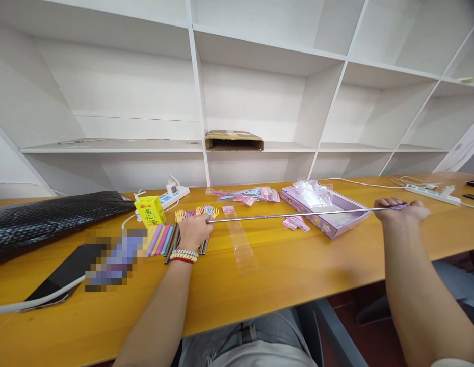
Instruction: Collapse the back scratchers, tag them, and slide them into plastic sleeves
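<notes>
A long thin metal rod [283, 215] stretches level between my two hands above the table. My left hand [194, 232], with bracelets at its wrist, is closed round the rod's left end. At the far right my right hand [402, 210] is closed round its other end, where a bit of purple shows. Under the rod lies a clear plastic sleeve [240, 247] with a pink top. Beside my left hand are metal tubes [172, 244], coloured sticks [159, 240] and yellow, pink and blue hand-shaped pieces [207, 210]. A purple box [328, 229] holds clear plastic bags [312, 193].
Packaged pieces [252, 195] and pink cards [296, 223] lie mid-table [298, 270]. On the left are a yellow carton [150, 211], a black device [64, 272] and a black wrapped bundle [61, 219]. Power strips [431, 193] and white shelves with a cardboard box [234, 141] stand behind.
</notes>
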The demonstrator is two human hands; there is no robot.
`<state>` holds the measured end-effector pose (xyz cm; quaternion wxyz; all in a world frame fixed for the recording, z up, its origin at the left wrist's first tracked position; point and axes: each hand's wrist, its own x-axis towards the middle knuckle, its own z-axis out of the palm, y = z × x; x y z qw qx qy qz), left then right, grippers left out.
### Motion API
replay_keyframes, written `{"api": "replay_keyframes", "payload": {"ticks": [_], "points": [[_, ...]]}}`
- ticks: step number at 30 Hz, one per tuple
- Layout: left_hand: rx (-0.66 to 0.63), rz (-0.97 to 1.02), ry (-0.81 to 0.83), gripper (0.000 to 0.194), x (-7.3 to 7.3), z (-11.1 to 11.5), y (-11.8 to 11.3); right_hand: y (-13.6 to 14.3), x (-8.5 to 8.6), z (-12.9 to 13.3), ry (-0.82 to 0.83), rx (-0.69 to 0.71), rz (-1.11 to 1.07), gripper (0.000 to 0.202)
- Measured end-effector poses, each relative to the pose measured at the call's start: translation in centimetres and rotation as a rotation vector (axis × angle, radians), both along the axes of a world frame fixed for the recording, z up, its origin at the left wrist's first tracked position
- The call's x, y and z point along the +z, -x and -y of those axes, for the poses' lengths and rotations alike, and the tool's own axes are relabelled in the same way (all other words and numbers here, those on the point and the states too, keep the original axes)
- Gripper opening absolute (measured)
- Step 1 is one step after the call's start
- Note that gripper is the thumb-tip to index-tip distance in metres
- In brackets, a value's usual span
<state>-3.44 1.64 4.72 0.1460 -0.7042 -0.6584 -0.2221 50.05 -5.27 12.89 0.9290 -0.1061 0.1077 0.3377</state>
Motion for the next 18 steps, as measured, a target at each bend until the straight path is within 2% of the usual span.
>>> {"api": "replay_keyframes", "payload": {"ticks": [1, 4, 6, 9, 10, 12, 14, 16, 18], "points": [[0.023, 0.002, 0.033, 0.026, 0.1, 0.0, 0.0, 0.5, -0.2, -0.2, 0.038, 0.006, 0.115, 0.03], [0.028, -0.033, 0.113, 0.027, 0.3, 0.4, -0.8, 4.0, -0.3, -0.8, 0.091, -0.002, 0.222, 0.032], [-0.064, -0.083, 0.124, 0.028, 0.4, 1.0, -2.5, 8.7, -0.2, -1.4, 0.105, 0.089, 0.3, 0.032], [-0.197, -0.144, 0.174, 0.032, 0.6, 2.5, -5.7, 18.0, -0.8, -2.3, 0.053, 0.268, 0.483, 0.026], [-0.211, -0.141, 0.177, 0.033, 0.7, 3.0, -6.7, 21.2, -1.3, -2.4, 0.034, 0.328, 0.532, 0.024], [-0.182, -0.117, 0.197, 0.033, 0.8, 4.1, -8.1, 26.7, -2.6, -2.5, -0.009, 0.366, 0.589, 0.022], [-0.174, -0.093, 0.212, 0.034, 0.8, 5.0, -8.9, 30.8, -4.3, -2.5, -0.018, 0.393, 0.624, 0.025], [-0.171, -0.077, 0.239, 0.034, 0.8, 5.6, -9.2, 33.3, -6.1, -2.3, 0.005, 0.448, 0.6, 0.028], [-0.182, -0.08, 0.261, 0.032, 0.7, 5.7, -9.1, 34.4, -7.7, -2.1, 0.042, 0.494, 0.587, 0.033]]}}
